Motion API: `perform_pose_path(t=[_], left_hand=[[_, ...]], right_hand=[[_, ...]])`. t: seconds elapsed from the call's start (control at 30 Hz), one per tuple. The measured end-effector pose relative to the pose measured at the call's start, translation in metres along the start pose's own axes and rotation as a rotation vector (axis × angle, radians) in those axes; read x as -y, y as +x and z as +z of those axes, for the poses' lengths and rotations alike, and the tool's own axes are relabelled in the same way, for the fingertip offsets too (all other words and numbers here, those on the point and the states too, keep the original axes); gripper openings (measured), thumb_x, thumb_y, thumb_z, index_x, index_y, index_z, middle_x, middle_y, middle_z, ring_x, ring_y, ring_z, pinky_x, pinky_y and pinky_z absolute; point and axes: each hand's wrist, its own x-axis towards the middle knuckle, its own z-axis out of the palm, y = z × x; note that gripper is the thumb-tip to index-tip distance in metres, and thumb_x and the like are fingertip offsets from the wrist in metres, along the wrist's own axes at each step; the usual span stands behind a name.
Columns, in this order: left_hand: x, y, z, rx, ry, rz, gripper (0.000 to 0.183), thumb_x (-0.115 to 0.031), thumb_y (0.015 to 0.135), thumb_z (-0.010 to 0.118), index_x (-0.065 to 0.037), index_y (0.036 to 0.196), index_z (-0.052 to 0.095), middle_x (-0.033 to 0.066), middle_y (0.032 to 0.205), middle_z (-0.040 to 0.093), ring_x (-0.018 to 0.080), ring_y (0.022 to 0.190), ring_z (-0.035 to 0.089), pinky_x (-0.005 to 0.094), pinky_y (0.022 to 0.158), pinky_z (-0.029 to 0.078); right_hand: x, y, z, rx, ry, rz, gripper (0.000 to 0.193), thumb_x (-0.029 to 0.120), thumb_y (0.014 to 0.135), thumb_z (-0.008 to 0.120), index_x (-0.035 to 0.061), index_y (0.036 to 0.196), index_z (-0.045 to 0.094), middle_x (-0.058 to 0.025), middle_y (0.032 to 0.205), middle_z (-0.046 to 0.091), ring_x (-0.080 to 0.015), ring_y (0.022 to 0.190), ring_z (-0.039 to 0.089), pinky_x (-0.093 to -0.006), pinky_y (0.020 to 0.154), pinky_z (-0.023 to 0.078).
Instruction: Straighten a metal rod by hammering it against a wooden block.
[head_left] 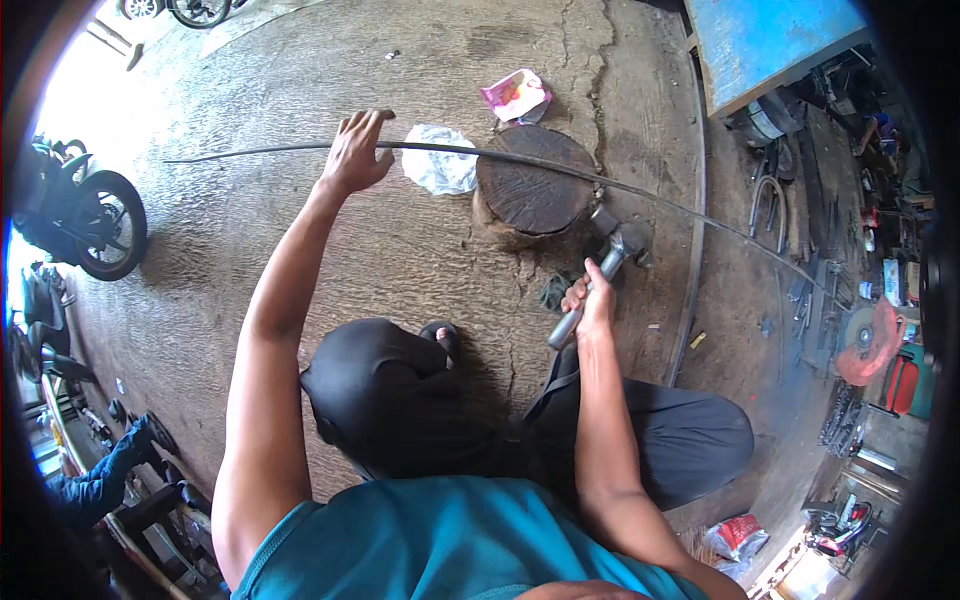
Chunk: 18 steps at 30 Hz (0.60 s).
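Note:
A long, thin, dark metal rod (640, 190), slightly bowed, crosses the top of a round wooden stump (535, 190) and runs out far to both sides. My left hand (358, 155) is over the rod left of the stump, thumb and fingers spread apart. The rod passes at the palm between thumb and fingers; whether it presses on the skin is hidden. My right hand (593, 298) is closed round the grey handle of a hammer (615, 255). The hammer's head is low, just off the stump's near right side, apart from the rod.
A crumpled white plastic bag (440, 160) touches the stump's left side; a pink-and-white packet (518, 97) lies beyond it. Motorcycles (100, 225) stand at left. A blue table (770, 45) is at the far right, with metal scraps and a cutting disc (862, 330) along the right.

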Motion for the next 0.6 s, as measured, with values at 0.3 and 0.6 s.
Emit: perform_pose_path(t=[0.3, 0.6], left_hand=[[0.061, -0.033, -0.012, -0.322, -0.152, -1.288, 0.046, -0.022, 0.08, 0.062, 0.001, 0.119, 0.052, 0.0222, 0.117, 0.06, 0.0315, 0.099, 0.062, 0.0426, 0.087, 0.049], [0.063, 0.002, 0.004, -0.217, -1.589, -1.656, 0.058, -0.017, 0.088, 0.053, 0.002, 0.136, 0.027, 0.0279, 0.134, 0.036, 0.0431, 0.102, 0.057, 0.0579, 0.087, 0.053]], right_hand=[[0.027, 0.036, -0.051, -0.336, -1.477, -0.331, 0.053, 0.046, 0.088, 0.059, -0.0046, 0.101, 0.069, -0.0284, 0.103, 0.067, -0.0413, 0.105, 0.063, -0.0471, 0.09, 0.049], [0.316, 0.063, 0.08, 0.024, -1.284, -1.125, 0.04, 0.04, 0.092, 0.058, 0.002, 0.1, 0.065, -0.0185, 0.094, 0.069, -0.032, 0.088, 0.067, -0.0422, 0.077, 0.051]])
